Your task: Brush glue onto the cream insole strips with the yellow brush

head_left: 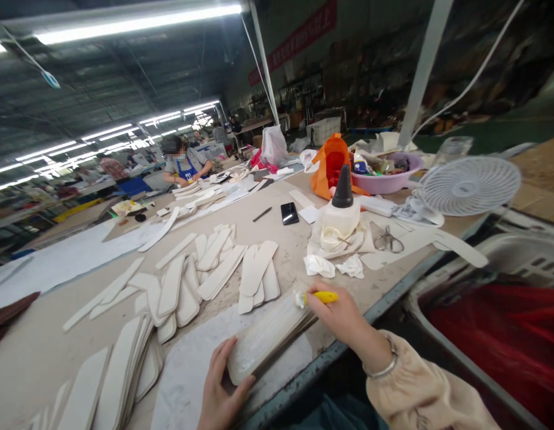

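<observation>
My right hand (342,313) is closed round a yellow-handled brush (319,297), its whitish bristle end resting on the far end of a fanned stack of cream insole pieces (265,337). My left hand (220,388) lies against the near end of that stack, fingers stretched along its edge, holding it down on a pale sheet (191,370) at the table's front edge. The stack's top looks smeared with white glue.
Many loose cream insole pieces (200,272) lie across the table. A glue bottle with a black nozzle (342,218), scissors (388,240), a phone (289,212), a white fan (469,185), a pink basin (386,176) and an orange bag (333,164) stand beyond. A seated co-worker (184,164) is far left. A red-filled crate (505,334) sits right.
</observation>
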`<state>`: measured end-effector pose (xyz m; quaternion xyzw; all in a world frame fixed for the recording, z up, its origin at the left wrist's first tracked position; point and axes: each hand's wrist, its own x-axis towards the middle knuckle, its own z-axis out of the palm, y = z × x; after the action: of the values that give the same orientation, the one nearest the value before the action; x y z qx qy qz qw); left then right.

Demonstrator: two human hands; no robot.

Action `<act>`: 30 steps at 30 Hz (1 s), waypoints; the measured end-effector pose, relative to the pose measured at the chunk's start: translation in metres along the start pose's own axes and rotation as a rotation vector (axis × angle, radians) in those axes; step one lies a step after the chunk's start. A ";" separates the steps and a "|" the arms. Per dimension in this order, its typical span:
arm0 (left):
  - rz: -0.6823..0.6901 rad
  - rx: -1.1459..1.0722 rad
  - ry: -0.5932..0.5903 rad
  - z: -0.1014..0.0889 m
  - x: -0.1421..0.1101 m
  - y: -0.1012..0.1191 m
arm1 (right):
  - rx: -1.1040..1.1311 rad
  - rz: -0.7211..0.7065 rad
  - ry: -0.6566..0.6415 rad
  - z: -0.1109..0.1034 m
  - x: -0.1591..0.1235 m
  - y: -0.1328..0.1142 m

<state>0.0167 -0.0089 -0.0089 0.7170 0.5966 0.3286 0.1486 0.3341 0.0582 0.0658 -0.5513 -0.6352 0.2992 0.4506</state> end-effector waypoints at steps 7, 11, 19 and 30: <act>-0.126 -0.183 -0.091 -0.025 0.014 -0.007 | 0.258 -0.018 0.122 -0.009 0.005 -0.002; -0.156 -0.043 -0.200 -0.042 0.064 0.009 | 0.324 -0.091 0.332 -0.009 0.009 0.011; 0.050 0.482 -0.367 0.000 0.190 0.052 | 0.281 -0.196 0.344 0.001 0.011 0.020; -0.068 0.715 -0.618 0.028 0.229 0.038 | 0.247 -0.231 0.353 -0.006 0.014 0.022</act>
<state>0.0807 0.2047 0.0606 0.7674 0.6232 -0.1313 0.0738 0.3494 0.0754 0.0522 -0.4596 -0.5640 0.2204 0.6497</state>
